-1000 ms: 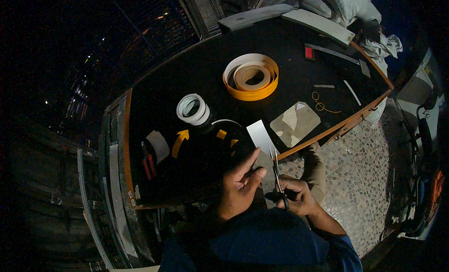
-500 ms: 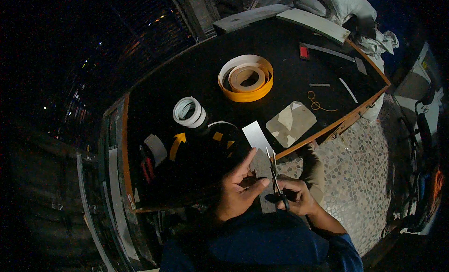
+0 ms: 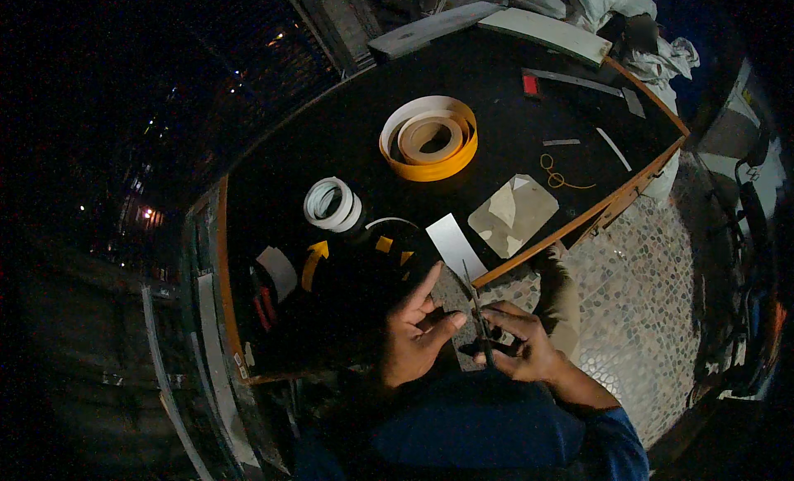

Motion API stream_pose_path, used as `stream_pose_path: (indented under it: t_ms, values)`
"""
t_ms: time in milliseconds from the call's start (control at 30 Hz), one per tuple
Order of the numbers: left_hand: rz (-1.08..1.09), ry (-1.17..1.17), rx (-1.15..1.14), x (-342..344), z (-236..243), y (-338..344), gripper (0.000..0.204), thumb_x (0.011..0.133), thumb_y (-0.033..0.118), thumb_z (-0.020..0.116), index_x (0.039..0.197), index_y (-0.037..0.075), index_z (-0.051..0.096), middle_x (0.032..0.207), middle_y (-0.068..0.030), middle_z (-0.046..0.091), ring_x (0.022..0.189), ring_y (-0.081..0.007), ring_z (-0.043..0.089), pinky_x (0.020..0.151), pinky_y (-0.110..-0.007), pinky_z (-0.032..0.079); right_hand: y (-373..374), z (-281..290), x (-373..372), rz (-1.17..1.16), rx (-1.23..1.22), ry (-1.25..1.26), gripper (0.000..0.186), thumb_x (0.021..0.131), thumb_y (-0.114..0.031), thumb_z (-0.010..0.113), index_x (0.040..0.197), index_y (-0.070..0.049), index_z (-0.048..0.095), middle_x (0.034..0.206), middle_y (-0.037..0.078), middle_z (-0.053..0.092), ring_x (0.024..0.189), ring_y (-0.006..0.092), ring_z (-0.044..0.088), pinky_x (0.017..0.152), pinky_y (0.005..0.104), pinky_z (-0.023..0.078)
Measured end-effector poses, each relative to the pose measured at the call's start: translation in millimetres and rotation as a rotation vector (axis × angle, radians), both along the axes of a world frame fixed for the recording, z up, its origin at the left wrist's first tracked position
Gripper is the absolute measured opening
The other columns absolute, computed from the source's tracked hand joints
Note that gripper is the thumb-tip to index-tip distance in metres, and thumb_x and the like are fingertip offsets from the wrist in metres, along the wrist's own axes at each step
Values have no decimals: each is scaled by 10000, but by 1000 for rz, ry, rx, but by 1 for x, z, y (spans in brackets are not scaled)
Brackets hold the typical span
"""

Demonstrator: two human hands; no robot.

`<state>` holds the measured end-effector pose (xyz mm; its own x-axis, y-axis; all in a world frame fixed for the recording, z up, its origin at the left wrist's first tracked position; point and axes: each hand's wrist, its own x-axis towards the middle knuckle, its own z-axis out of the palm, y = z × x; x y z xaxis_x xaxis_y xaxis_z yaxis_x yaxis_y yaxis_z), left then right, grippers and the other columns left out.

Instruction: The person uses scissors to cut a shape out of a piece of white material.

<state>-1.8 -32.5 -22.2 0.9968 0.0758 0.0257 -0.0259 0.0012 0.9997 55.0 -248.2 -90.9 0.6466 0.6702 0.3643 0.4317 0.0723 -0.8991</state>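
Note:
My left hand (image 3: pixel 415 340) is at the table's near edge, index finger pointing up and thumb pressed toward a shadowed grey strip (image 3: pixel 451 295). The hand appears to pinch this strip, though the curled fingers are partly hidden. My right hand (image 3: pixel 523 344) is closed around the handles of scissors (image 3: pixel 475 303), whose blades point away from me along the strip's right side. Just beyond my left fingertip lies a white strip (image 3: pixel 453 245), reaching to the table edge. Right of it is a worn beige sheet (image 3: pixel 513 216) with torn patches.
A dark table (image 3: pixel 314 142) with a wooden rim carries a yellow-and-white banding roll (image 3: pixel 430 171), a white roll (image 3: pixel 333 205), yellow scraps (image 3: pixel 384 244), a yellow arrow-shaped piece (image 3: pixel 314 264), a red-handled tool (image 3: pixel 266 306) and yellow cord (image 3: pixel 556 177). Boards (image 3: pixel 546 34) line its far edge.
The scissor blades have come closer together. My right hand has shifted slightly left, and my left hand has moved a little left too. The whole view has turned slightly.

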Motion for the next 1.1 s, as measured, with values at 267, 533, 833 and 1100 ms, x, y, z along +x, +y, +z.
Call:
stream_pose_path:
  t_ms: [267, 533, 833, 1100]
  values:
    - [-13, 36, -19, 1, -2, 3, 775, 957, 17, 712, 1590, -54, 272, 1310, -235, 674, 1191, -194, 652, 972, -304, 539, 2, 3, -1, -27, -39, -8, 692, 740, -88, 790, 1387, 27, 573, 1245, 237, 645, 1059, 367, 661, 916, 438, 538]
    - [-11, 38, -56, 1, -8, 5, 784, 957, 54, 729, 1585, -63, 274, 1299, -235, 675, 1176, -191, 655, 982, -312, 534, 4, 1, 1, -38, -33, -40, 686, 731, -85, 791, 1372, 38, 581, 1237, 240, 643, 1052, 377, 664, 910, 440, 539]
    - [-7, 60, -74, 1, -10, 6, 784, 957, 48, 727, 1586, -63, 273, 1301, -251, 665, 1182, -207, 653, 971, -312, 545, 3, 3, -1, -3, -70, 31, 693, 730, -93, 791, 1378, 33, 582, 1245, 251, 642, 1084, 396, 660, 937, 456, 524]
    - [-9, 42, -100, 1, -11, 5, 792, 956, 61, 733, 1586, -67, 269, 1302, -249, 663, 1179, -212, 653, 984, -321, 546, 4, -2, -1, -14, -45, -1, 680, 731, -89, 793, 1363, 49, 584, 1235, 258, 641, 1072, 402, 664, 936, 451, 521]
